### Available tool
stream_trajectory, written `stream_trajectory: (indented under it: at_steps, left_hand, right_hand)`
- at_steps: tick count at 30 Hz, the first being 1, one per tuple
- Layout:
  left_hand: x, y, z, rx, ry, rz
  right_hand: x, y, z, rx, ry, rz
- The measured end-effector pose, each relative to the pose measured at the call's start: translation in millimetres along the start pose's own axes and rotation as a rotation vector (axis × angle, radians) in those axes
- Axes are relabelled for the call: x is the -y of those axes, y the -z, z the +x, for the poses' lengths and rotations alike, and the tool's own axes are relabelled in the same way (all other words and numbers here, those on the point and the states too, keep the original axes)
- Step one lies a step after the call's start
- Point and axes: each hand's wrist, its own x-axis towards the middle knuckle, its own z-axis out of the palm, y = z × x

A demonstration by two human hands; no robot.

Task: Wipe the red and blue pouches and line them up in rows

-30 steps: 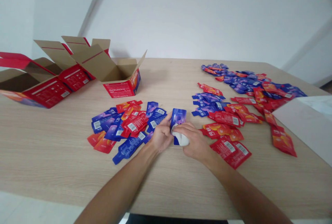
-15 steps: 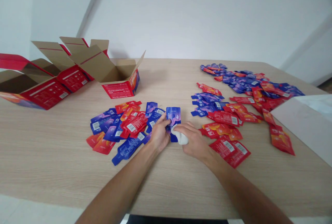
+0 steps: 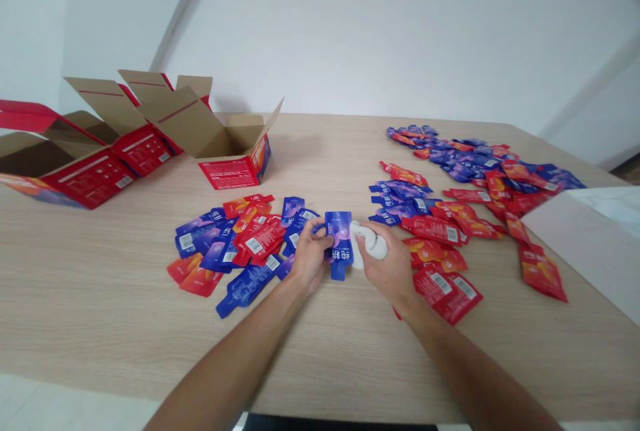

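Observation:
Between my hands is a blue-purple spouted pouch [image 3: 342,226], its narrow neck pointing toward me. My left hand [image 3: 311,256] grips it by the left edge, thumb across the front. A folded white cloth [image 3: 373,244] is bunched in my right hand [image 3: 393,268], at the pouch's right edge. Just left of my left hand lies a loose heap of red pouches [image 3: 260,239] and blue pouches [image 3: 213,234], some with barcodes up. Near my right wrist are red pouches [image 3: 463,291], partly hidden by the forearm.
Open red cartons [image 3: 230,173] with raised flaps stand at the back left of the wooden table [image 3: 320,164]. A long pile of mixed blue and red pouches [image 3: 470,158] stretches along the right side. At the right edge sits a white sheet-like object [image 3: 585,238].
The cloth has moved from the front of the pouch to its right edge, uncovering the printed lower part. My right hand has shifted slightly right.

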Motion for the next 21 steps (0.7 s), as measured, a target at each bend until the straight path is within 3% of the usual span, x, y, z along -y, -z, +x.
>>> stream_trajectory:
  at_steps: [5, 8, 11, 15, 18, 21]
  left_hand:
    - [1.4, -0.2, 2.3, -0.038, -0.019, 0.000]
    - [2.5, -3.8, 2.1, 0.055, 0.034, -0.080]
    - [3.0, -8.4, -1.7, 0.132, 0.103, -0.132]
    - [-0.2, -8.8, -4.4, 0.048, 0.090, -0.157]
    - [-4.3, -4.8, -1.2, 0.014, 0.081, -0.190]
    - [-5.0, -1.7, 1.5, 0.011, 0.094, -0.187]
  right_hand:
    - [5.7, -1.9, -5.4, 0.096, 0.014, 0.109]
    - [6.7, -1.9, -7.1, 0.106, 0.009, 0.129]
    - [5.3, -3.8, -9.9, 0.135, 0.103, 0.104]
    - [2.3, -8.7, -15.4, 0.297, 0.289, 0.079]
    - [1.0, -10.6, -17.8, 0.427, 0.333, 0.048]
    - [-1.8, -7.8, -14.9, 0.403, 0.305, -0.022]
